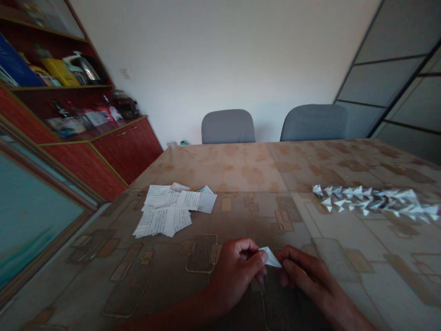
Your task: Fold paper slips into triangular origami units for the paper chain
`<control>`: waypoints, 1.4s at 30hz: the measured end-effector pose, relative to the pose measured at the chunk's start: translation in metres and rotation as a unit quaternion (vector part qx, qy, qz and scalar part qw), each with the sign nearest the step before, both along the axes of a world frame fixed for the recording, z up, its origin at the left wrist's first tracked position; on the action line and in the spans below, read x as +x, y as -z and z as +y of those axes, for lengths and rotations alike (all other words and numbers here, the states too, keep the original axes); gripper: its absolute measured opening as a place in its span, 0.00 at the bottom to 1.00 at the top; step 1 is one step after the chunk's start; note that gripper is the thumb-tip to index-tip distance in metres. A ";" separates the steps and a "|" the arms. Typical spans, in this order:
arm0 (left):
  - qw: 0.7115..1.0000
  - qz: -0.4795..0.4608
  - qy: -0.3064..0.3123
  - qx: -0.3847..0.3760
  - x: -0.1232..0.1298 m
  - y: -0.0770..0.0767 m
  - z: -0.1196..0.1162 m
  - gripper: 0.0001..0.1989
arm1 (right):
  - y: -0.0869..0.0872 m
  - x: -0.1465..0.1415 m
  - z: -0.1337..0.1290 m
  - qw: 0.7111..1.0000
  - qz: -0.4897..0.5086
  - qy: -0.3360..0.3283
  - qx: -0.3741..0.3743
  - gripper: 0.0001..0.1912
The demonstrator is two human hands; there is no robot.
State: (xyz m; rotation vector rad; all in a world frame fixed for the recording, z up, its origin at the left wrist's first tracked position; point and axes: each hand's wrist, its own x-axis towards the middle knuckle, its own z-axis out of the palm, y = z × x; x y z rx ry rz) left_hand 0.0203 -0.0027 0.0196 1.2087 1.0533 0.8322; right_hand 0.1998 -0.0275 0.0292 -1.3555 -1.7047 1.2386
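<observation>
Patterned tablecloth (237, 223), pointed paper triangle (271, 257) in pinch of left hand (237, 265), right hand (308, 271).

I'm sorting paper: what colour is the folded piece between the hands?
The folded piece is white, shown in the head view.

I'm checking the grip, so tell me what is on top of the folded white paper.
The thumb of the left hand lies over the left end of the folded white paper. The surface beneath is covered from view.
</observation>
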 end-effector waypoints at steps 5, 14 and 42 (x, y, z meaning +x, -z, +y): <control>1.000 -0.010 0.015 0.012 0.002 0.001 -0.002 0.12 | 0.011 -0.004 0.000 0.999 0.026 0.027 -0.021 0.19; 0.999 -0.012 0.037 0.022 0.000 -0.006 0.000 0.09 | 0.010 -0.004 -0.001 0.998 0.052 0.041 -0.010 0.23; 0.999 -0.037 0.008 -0.019 0.002 0.004 -0.001 0.08 | 0.018 -0.004 0.004 0.992 0.097 0.078 0.029 0.15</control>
